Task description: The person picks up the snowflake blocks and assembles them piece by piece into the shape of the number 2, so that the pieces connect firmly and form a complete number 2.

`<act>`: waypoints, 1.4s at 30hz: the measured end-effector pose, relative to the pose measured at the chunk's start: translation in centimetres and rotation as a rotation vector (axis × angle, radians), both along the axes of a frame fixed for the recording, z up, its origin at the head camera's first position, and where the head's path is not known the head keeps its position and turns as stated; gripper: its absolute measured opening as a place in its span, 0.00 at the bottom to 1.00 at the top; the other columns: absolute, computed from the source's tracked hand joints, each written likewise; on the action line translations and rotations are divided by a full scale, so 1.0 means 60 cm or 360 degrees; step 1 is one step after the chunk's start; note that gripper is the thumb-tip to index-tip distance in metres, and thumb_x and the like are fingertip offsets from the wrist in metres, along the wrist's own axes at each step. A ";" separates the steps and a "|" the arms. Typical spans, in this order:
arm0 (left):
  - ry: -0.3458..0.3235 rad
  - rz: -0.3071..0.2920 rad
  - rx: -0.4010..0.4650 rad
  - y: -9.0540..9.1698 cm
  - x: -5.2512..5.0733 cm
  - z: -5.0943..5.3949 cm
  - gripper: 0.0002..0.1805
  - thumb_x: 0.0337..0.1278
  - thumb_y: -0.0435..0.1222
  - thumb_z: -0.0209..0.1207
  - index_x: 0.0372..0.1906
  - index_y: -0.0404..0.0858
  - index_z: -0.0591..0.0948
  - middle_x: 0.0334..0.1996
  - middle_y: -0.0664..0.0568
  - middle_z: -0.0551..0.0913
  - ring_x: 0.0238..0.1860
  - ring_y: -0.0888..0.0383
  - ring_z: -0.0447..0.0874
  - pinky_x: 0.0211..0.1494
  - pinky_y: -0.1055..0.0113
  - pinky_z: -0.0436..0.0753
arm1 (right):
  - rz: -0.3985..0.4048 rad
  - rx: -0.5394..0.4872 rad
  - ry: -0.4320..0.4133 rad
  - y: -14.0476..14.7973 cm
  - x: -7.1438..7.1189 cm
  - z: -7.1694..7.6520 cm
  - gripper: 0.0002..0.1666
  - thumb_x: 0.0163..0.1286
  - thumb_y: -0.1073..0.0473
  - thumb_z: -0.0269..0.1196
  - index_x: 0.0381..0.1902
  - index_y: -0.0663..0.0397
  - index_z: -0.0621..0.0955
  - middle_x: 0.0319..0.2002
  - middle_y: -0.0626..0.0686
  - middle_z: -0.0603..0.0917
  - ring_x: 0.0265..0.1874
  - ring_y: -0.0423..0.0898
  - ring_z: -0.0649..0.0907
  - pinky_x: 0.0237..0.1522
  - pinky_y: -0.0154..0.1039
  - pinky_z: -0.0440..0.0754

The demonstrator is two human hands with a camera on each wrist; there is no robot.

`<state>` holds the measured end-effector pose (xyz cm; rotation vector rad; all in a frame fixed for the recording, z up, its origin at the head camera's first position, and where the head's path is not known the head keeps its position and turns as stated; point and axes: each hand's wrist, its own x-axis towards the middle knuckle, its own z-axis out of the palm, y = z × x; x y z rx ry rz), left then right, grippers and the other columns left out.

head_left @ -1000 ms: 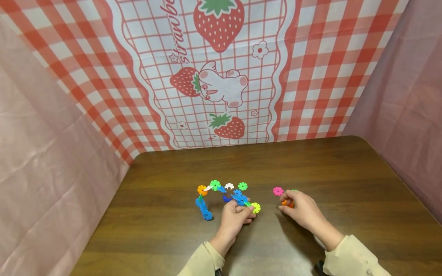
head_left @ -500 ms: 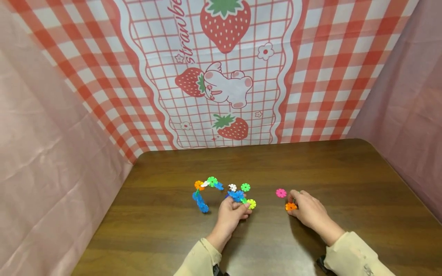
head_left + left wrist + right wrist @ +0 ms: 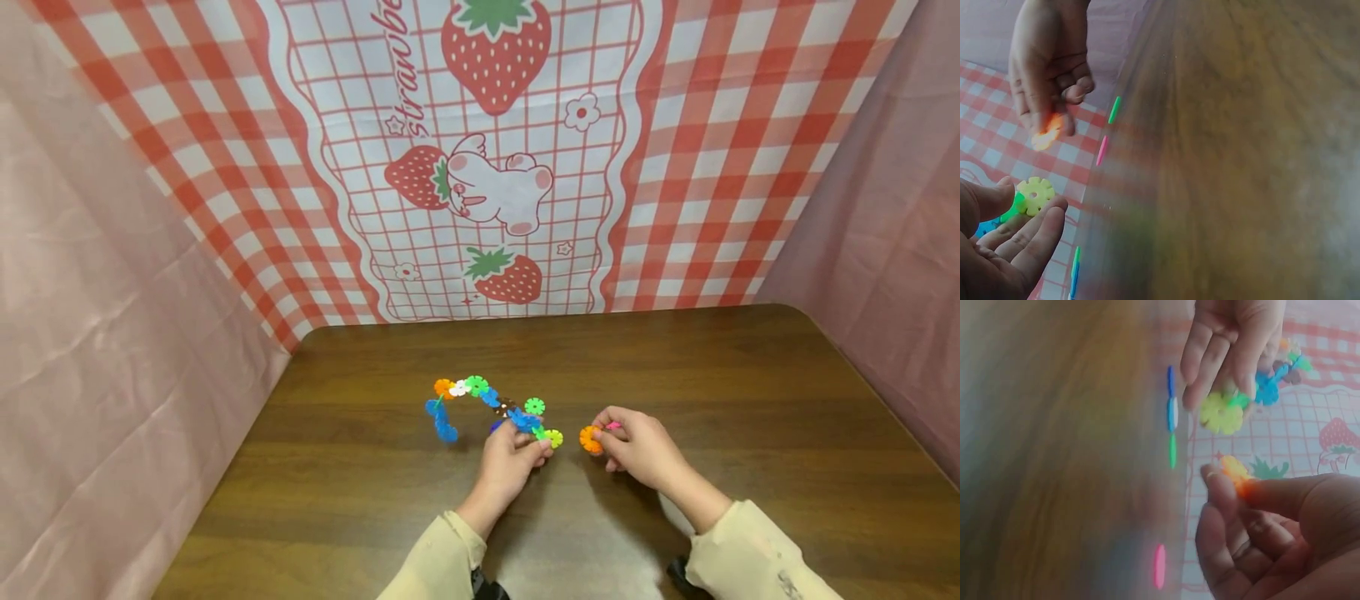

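My left hand (image 3: 504,471) pinches a curved chain of interlocking plastic snowflake discs (image 3: 525,420), close to its yellow end disc (image 3: 554,438). From there the chain arches up through brown, blue, green, white and orange discs to a blue far end (image 3: 446,432). Between thumb and fingers, my right hand (image 3: 643,450) pinches a single orange snowflake disc (image 3: 591,439). That orange disc is a short gap to the right of the yellow one, not touching it. The right wrist view shows the orange disc (image 3: 1235,469) facing the yellow disc (image 3: 1221,414).
On the wooden table (image 3: 315,508) lie loose discs: a green one (image 3: 534,406) behind the left hand, a dark blue one (image 3: 496,426) partly hidden, and a pink one (image 3: 613,426) behind the right fingers. Another green disc (image 3: 1115,110) shows in the left wrist view.
My right hand has picked up the orange disc from the table and brought it left toward the chain. The chain's far arch has shifted and risen in view, while the left hand keeps its hold.
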<state>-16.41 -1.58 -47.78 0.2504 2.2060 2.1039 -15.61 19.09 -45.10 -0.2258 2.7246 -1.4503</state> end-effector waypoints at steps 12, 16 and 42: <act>0.0066 -0.0025 -0.0197 0.014 0.008 0.014 0.10 0.56 0.23 0.63 0.43 0.26 0.76 0.34 0.38 0.86 0.35 0.45 0.87 0.36 0.63 0.87 | 0.0006 0.0187 0.0353 -0.045 -0.011 0.016 0.03 0.66 0.64 0.65 0.37 0.58 0.83 0.26 0.46 0.85 0.13 0.37 0.77 0.17 0.32 0.76; 0.0180 0.0011 -0.0397 0.014 0.009 0.015 0.08 0.55 0.26 0.65 0.35 0.30 0.76 0.29 0.44 0.87 0.29 0.59 0.86 0.30 0.74 0.83 | 0.0027 0.0267 0.0392 -0.053 -0.010 0.020 0.03 0.65 0.65 0.65 0.36 0.57 0.85 0.25 0.45 0.85 0.12 0.34 0.75 0.17 0.31 0.75; 0.0272 0.0062 -0.0571 0.011 0.012 0.010 0.08 0.52 0.29 0.69 0.30 0.33 0.79 0.25 0.52 0.85 0.23 0.72 0.75 0.24 0.77 0.77 | 0.0066 -0.0327 -0.0330 -0.051 -0.017 0.001 0.25 0.74 0.48 0.57 0.29 0.66 0.83 0.24 0.60 0.86 0.18 0.49 0.85 0.22 0.44 0.86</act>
